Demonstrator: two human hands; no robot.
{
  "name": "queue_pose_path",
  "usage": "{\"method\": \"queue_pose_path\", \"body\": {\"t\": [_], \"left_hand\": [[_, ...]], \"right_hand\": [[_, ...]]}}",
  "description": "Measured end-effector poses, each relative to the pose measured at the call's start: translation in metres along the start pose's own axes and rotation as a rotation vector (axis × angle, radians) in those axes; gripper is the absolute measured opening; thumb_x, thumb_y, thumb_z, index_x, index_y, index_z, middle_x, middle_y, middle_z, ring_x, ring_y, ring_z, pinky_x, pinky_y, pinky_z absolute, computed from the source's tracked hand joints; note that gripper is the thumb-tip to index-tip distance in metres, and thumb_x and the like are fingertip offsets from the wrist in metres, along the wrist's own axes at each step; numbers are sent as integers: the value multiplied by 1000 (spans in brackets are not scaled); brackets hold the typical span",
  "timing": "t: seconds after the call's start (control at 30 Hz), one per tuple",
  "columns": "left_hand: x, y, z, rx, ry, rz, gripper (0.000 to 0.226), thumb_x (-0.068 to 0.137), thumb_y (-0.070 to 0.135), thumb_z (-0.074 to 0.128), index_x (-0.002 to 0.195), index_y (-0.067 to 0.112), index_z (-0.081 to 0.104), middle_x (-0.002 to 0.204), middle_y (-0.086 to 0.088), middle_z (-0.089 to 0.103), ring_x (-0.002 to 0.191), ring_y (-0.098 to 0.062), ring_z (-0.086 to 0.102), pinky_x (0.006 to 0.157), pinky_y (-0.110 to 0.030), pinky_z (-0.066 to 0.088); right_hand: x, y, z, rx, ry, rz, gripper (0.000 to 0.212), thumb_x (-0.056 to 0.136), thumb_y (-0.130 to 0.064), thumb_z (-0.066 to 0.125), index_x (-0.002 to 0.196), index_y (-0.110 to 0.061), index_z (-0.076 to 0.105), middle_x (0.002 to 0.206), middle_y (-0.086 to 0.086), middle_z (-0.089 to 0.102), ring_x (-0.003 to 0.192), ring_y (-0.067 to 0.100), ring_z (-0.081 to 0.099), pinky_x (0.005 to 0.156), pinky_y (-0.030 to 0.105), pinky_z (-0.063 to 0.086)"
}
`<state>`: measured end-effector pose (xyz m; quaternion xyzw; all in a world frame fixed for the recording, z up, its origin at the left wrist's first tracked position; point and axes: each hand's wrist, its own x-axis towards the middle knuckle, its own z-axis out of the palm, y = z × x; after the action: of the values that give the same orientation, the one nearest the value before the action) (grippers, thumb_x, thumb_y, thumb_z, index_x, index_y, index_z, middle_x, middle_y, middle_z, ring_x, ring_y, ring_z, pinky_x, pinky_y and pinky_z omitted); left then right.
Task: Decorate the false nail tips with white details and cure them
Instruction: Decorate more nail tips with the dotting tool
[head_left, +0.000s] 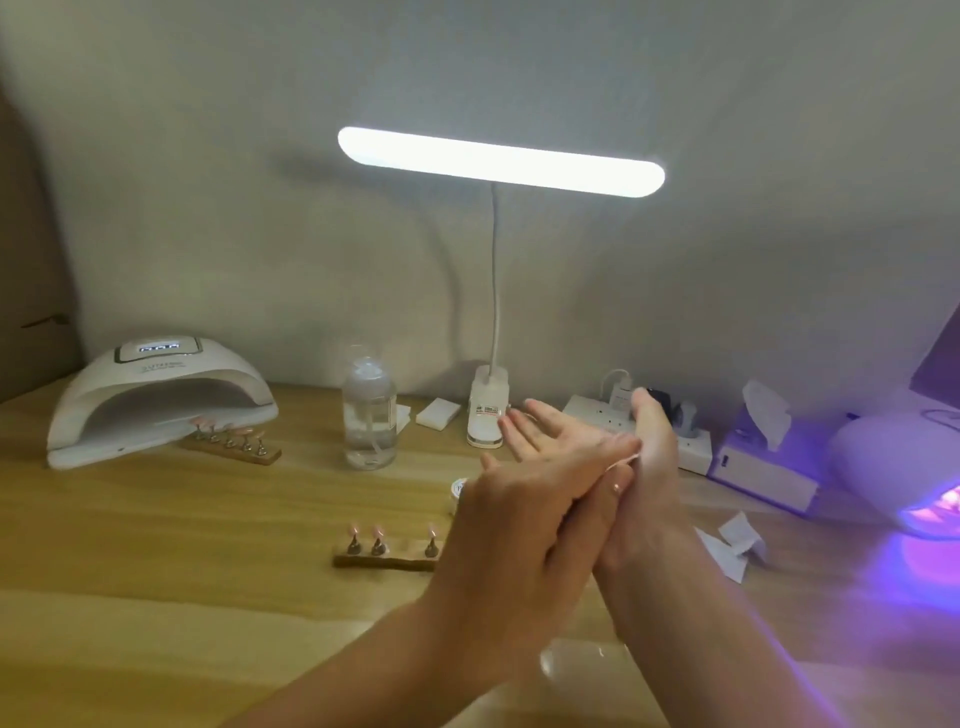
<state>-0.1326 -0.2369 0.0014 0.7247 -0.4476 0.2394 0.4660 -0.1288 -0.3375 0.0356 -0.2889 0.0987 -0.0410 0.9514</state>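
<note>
My left hand (511, 525) and my right hand (641, 457) meet above the middle of the wooden table (156, 545). The right palm faces left with straight fingers and raised thumb. My left hand lies against it, back towards me, and holds no tool that I can see. A wooden holder (387, 558) with three pink nail tips lies just left of my left hand. A second holder (231, 444) with several tips sits at the mouth of the white curing lamp (156, 395) at the far left. A small white jar (460, 488) peeks out behind my left hand.
A clear bottle (369, 410) and a lit desk lamp (498, 161) on a clip base (485, 415) stand at the back. To the right are a power strip (691, 441), a tissue box (763, 457), paper scraps (737, 540) and a second curing lamp (909, 467) glowing purple.
</note>
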Motion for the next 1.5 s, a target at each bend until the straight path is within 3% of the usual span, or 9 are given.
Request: {"method": "queue_pose_path", "body": {"t": [0.13, 0.27, 0.5, 0.67, 0.83, 1.03, 1.2, 1.37, 1.5], "left_hand": [[-2, 0, 3, -58, -9, -34, 33, 99, 36, 47, 119, 28, 72, 73, 3, 70, 60, -9, 56, 60, -24, 42], [12, -5, -8, -737, -73, -352, 33, 100, 27, 53, 102, 2, 74, 90, -15, 75, 84, -27, 72, 75, -37, 59], [32, -33, -32, -1072, -37, -704, 25, 97, 18, 57, 114, 5, 70, 108, -13, 74, 103, -21, 72, 81, -22, 57], [31, -31, -32, -1142, -19, -718, 30, 100, 26, 53, 113, 6, 72, 105, -14, 75, 99, -20, 73, 77, -20, 57], [34, -33, -31, -1029, 35, -694, 22, 92, 23, 65, 102, 6, 74, 98, -15, 76, 88, -20, 75, 72, -19, 57], [36, -39, -40, -888, 20, -588, 19, 88, 23, 68, 98, 6, 70, 90, -6, 78, 84, -16, 75, 71, -17, 56], [25, -53, -23, -583, -182, -619, 20, 91, 29, 69, 110, 24, 64, 106, 7, 73, 101, -7, 68, 85, -22, 56], [-5, -59, 8, -65, -550, -588, 53, 84, 40, 71, 127, 32, 41, 124, 17, 50, 115, -3, 51, 97, -29, 48], [-18, -57, 14, 217, -643, -453, 47, 86, 42, 65, 123, 26, 41, 119, 10, 51, 105, -12, 53, 92, -33, 47]], "right_hand": [[7, -6, -8, 52, 110, -16, 88, 93, -69, 30, 147, -1, 42, 154, 20, 41, 142, 29, 41, 114, 48, 28], [2, -25, -4, 15, 99, -183, 78, 98, -61, 33, 143, 1, 46, 147, 19, 49, 141, 29, 42, 110, 45, 34], [-19, -38, 15, -1365, -56, -400, 35, 86, -56, 62, 97, -24, 72, 78, -13, 77, 81, 2, 71, 73, 21, 56], [-16, -27, 2, -1296, -139, -563, 24, 89, -36, 71, 87, -13, 79, 81, 7, 77, 80, 18, 74, 71, 24, 60], [-14, -37, -1, -1579, 27, -960, 41, 98, -39, 59, 69, -15, 75, 51, -4, 67, 49, 8, 65, 54, 22, 51], [-12, -70, -17, -1465, 219, -926, 23, 96, -27, 65, 80, -14, 73, 63, 0, 72, 52, 11, 70, 56, 29, 58], [5, -96, -85, -1449, 577, -636, 16, 93, -14, 68, 79, -19, 69, 86, 7, 73, 64, 26, 73, 74, 47, 62], [17, -92, -129, -1606, 735, -481, 13, 88, -27, 70, 77, -20, 70, 51, -3, 67, 49, 16, 63, 57, 30, 52], [11, -100, -146, -1809, 775, -363, 32, 90, -49, 65, 70, -24, 65, 79, -1, 69, 83, 25, 65, 76, 36, 52]]}}
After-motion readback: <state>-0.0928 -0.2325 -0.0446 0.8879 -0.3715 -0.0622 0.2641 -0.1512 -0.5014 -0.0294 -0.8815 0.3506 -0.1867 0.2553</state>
